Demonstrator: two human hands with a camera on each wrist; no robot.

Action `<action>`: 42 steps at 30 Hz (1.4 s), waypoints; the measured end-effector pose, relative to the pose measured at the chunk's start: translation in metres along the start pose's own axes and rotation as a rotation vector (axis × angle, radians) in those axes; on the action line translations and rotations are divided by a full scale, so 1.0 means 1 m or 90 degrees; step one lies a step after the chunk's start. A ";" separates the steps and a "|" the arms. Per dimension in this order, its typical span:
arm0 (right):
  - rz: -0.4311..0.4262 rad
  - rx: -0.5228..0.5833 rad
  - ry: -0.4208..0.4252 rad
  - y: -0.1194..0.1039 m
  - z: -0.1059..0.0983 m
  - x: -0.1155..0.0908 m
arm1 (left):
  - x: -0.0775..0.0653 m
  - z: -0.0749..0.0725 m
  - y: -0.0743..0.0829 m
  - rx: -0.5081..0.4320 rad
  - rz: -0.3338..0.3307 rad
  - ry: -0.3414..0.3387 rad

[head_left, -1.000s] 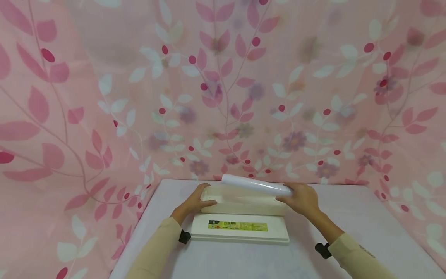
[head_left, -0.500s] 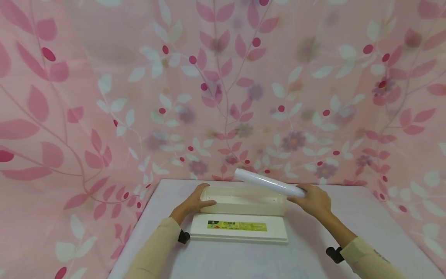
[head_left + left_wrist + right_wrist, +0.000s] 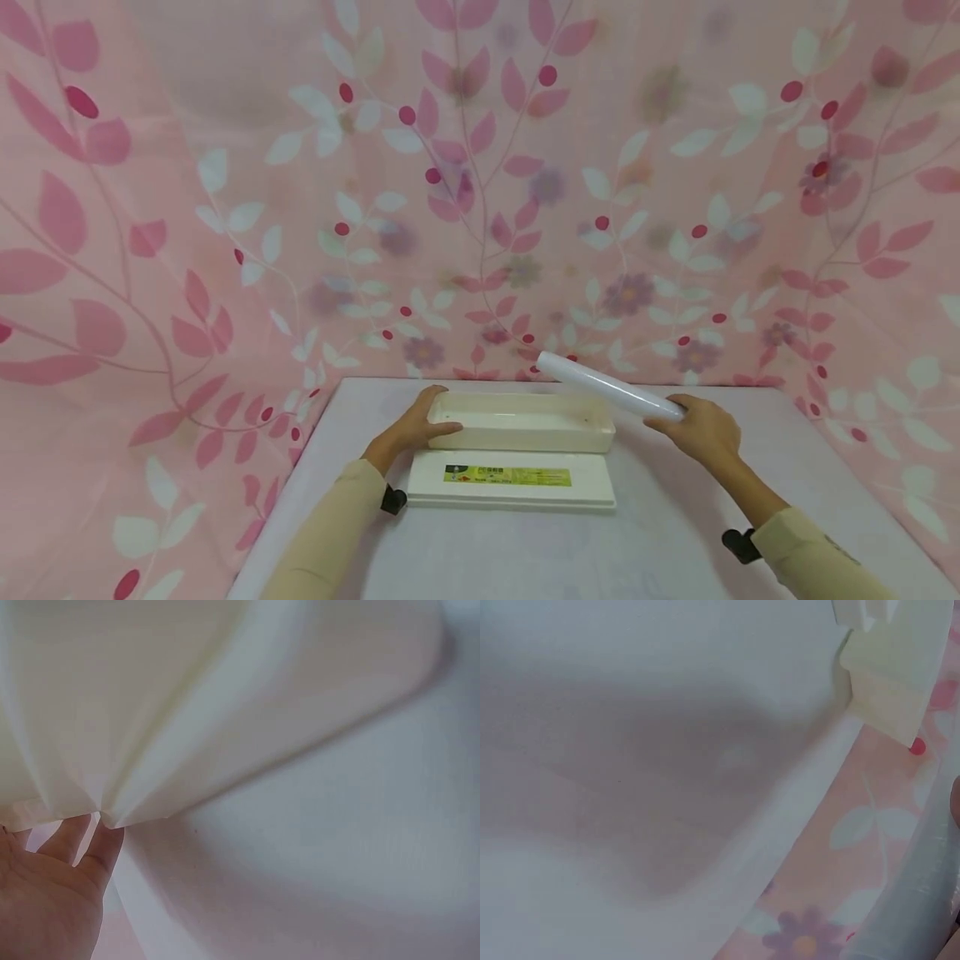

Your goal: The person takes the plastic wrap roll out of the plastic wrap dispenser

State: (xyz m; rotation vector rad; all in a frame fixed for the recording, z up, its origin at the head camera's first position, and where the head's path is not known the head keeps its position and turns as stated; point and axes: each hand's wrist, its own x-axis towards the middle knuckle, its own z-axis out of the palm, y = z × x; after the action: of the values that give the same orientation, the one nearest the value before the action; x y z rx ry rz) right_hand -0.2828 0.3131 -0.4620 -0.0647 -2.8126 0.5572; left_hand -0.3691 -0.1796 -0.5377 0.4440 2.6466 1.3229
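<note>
My left hand point(image 3: 414, 423) grips the left end of a long cream plastic box point(image 3: 525, 438), thumb at the front wall. In the left wrist view, the fingertips of that hand point(image 3: 49, 900) meet the box rim point(image 3: 75, 819). The box stands open at the top and its inside shows bare. Up to the right, my right hand point(image 3: 705, 429) holds one end of a shiny white roll of cling film point(image 3: 603, 385). The roll slants, its free end higher and near the box's right end. Only part of the roll point(image 3: 915, 900) shows in the right wrist view.
A white lid point(image 3: 435, 493) with a green-yellow label point(image 3: 510, 476) lies flat right in front of the box. I cannot tell whether they are joined. Everything rests on a white-covered table point(image 3: 525, 554), with a pink floral curtain point(image 3: 480, 208) behind and beside it.
My right hand has moved right with the roll, from above the box to beyond its right end. The roll tilts more steeply. My left hand keeps its grip on the box.
</note>
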 end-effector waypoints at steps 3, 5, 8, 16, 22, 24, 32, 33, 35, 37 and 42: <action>0.007 -0.008 0.003 0.006 0.001 -0.003 | 0.000 0.001 0.000 -0.011 0.004 -0.005; 0.013 -0.015 0.004 0.010 0.001 -0.004 | -0.001 0.002 0.001 -0.012 0.003 -0.006; 0.030 -0.014 -0.006 0.015 -0.001 -0.006 | -0.002 0.002 0.000 -0.008 0.005 -0.005; 0.064 -0.009 -0.028 0.033 -0.006 -0.014 | -0.001 -0.003 0.005 -0.005 0.004 0.000; 0.088 -0.015 -0.052 0.045 -0.007 -0.021 | 0.000 -0.002 0.002 -0.006 0.005 0.005; 0.097 -0.020 -0.059 0.049 -0.006 -0.023 | 0.000 -0.002 0.001 -0.013 0.009 0.002; 0.099 -0.030 -0.074 0.054 -0.002 -0.021 | 0.002 -0.004 0.002 -0.020 -0.004 0.007; 0.098 -0.032 -0.077 0.056 -0.001 -0.021 | 0.002 -0.003 0.002 -0.023 -0.002 0.007; 0.100 -0.036 -0.088 0.059 0.000 -0.022 | 0.002 -0.001 0.000 -0.033 0.001 0.003; 0.102 -0.037 -0.101 0.062 0.001 -0.024 | 0.002 0.001 -0.001 -0.036 0.005 0.003; 0.132 -0.033 -0.120 0.064 0.007 -0.027 | 0.003 0.000 -0.003 -0.020 0.011 0.000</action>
State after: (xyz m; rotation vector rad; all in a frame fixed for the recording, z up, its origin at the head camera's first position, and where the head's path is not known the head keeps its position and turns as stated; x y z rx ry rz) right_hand -0.2588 0.3673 -0.4994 -0.3339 -3.0253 0.5627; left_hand -0.3726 -0.1804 -0.5406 0.4642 2.6237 1.3670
